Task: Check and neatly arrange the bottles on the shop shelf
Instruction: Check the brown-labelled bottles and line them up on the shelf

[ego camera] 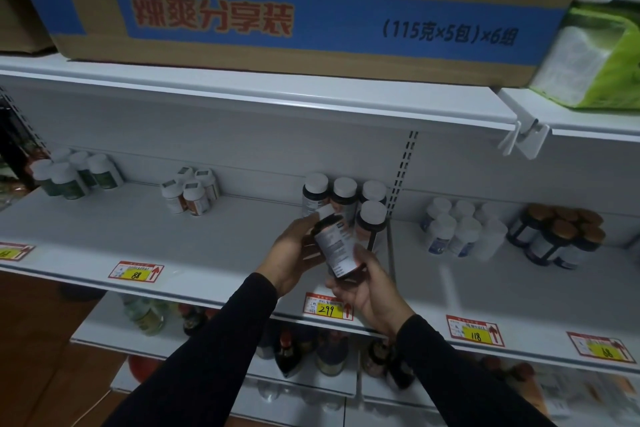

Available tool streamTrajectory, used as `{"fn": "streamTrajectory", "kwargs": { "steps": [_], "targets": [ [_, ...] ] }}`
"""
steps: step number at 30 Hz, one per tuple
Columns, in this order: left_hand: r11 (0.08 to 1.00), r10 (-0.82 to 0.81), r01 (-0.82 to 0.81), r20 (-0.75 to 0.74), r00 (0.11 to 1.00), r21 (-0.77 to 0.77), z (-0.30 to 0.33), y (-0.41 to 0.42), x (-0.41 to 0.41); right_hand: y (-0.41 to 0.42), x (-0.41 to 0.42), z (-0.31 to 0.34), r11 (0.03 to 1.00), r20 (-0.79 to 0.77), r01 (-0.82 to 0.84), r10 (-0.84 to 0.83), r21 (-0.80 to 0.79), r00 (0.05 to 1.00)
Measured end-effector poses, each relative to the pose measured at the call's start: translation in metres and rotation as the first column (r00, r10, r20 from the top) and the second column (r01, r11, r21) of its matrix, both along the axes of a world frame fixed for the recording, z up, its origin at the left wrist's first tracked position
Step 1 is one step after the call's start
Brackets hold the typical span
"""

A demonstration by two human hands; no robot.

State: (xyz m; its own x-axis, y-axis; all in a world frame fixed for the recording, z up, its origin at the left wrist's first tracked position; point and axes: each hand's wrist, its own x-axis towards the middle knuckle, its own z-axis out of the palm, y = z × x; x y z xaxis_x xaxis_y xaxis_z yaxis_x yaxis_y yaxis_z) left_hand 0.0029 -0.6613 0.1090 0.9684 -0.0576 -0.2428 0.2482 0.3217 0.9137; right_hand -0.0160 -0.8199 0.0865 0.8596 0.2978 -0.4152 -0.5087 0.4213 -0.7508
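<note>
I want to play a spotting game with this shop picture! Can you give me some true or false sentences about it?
1. Both hands hold one dark bottle. True.
2. The held bottle stands upright. False: it is tilted, white cap toward the shelf's back.
3. The price tag below the hands says 88. False: it says 299.
4. A big cardboard box sits on the shelf above. True.
5. The sleeves are white. False: they are black.

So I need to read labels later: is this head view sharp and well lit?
Head view: dim overall; held bottle label smeared, unreadable; both hands soft; shelf edges bowed by the wide lens; price tag reads 299, carton print clear.
</note>
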Motion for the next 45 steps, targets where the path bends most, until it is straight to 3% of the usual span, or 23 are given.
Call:
{"fn": "streamTrajectory", "kwargs": {
  "steps": [4, 11, 18, 27, 38, 45],
  "targets": [
    [0.999, -0.009, 0.009, -0.017, 1.000, -0.035, 0.001, 0.001, 0.001, -0.001, -0.001, 0.002, 0.998, -0.005, -0.058, 0.058, -0.009, 0.998],
    [0.997, -0.032, 0.031, 0.017, 0.999, 0.073, 0.001, 0.001, -0.001, 0.004, 0.001, 0.000, 1.000, 0.034, -0.008, 0.008, -0.007, 0.999],
    [0.998, -0.002, -0.001, -0.050, 0.999, -0.058, 0.001, 0.006, 0.001, 0.002, 0.004, -0.001, 0.996, -0.090, -0.071, 0.066, -0.053, 0.994],
    [0.999, -0.038, 0.038, -0.019, 0.999, -0.006, 0.003, -0.003, -0.003, 0.001, 0.004, 0.002, 0.988, -0.067, -0.136, 0.132, -0.072, 0.989],
    [0.998, 0.016, -0.032, -0.254, 0.967, -0.058, -0.011, -0.005, 0.000, -0.001, 0.003, 0.002, 0.932, -0.002, -0.255, 0.263, -0.257, 0.965],
    [0.996, -0.028, 0.005, -0.270, 0.962, -0.085, -0.010, -0.003, 0.001, -0.003, 0.005, 0.000, 0.932, 0.004, -0.254, 0.264, -0.257, 0.965]
  ]
}}
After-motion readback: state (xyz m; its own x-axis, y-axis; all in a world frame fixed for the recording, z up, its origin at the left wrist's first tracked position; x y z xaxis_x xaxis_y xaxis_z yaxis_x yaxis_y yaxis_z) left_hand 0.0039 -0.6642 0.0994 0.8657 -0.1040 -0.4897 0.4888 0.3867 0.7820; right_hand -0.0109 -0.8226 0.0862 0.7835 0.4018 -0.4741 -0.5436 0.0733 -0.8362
